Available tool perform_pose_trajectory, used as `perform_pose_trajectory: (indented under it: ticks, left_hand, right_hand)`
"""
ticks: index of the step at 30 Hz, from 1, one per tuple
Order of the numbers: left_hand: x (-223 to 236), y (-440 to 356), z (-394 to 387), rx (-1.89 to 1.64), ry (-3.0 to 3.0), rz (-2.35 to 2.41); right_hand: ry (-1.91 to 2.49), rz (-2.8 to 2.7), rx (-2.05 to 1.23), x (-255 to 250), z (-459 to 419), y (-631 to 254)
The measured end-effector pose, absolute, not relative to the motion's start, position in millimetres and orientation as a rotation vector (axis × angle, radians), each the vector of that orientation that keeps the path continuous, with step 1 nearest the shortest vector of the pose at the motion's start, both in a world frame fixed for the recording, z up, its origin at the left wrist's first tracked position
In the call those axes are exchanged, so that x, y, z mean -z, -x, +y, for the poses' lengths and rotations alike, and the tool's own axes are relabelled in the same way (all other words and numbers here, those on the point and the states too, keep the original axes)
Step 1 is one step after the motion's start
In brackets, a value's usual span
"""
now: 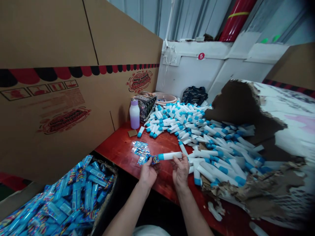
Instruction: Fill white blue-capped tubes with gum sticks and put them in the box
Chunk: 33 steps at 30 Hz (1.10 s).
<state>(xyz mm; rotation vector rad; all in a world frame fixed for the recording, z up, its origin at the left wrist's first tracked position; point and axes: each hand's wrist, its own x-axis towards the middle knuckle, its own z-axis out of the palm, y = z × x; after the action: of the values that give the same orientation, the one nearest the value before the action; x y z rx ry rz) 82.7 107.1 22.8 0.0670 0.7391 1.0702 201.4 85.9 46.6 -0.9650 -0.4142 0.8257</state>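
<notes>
My right hand is closed on the flat end of a white tube with a blue cap. The tube lies level, its cap pointing left. My left hand pinches a small colourful printed wrapper right at the cap; whether the cap is inside it I cannot tell. Just beyond my left hand, shiny blue wrappers lie on the red table. A large heap of similar white tubes spreads across the back and right, some close to my right hand.
A carton full of wrapped blue packs stands at lower left. Behind are a purple bottle, a dark printed box, a pink basin and a dark bag. A torn carton lies at right.
</notes>
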Motion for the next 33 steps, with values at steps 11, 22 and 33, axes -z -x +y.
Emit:
perform_pose_trajectory:
  ticks: [11,22,33]
  left_hand:
    - [-28.0,-92.1,106.0,-1.042,-0.068,0.772]
    - [-24.0,-95.8,106.3,-1.061,-0.117,0.778]
    - [-31.4,-99.5,101.2,-1.115,-0.147,0.729]
  right_hand:
    - [1.131,-0.625,-0.576,-22.6,74.9,-210.0]
    - [1.085,-0.542,-0.589,-17.1,72.0,-216.5]
    - [1.162,-0.633,-0.577,-11.5,62.4,-214.4]
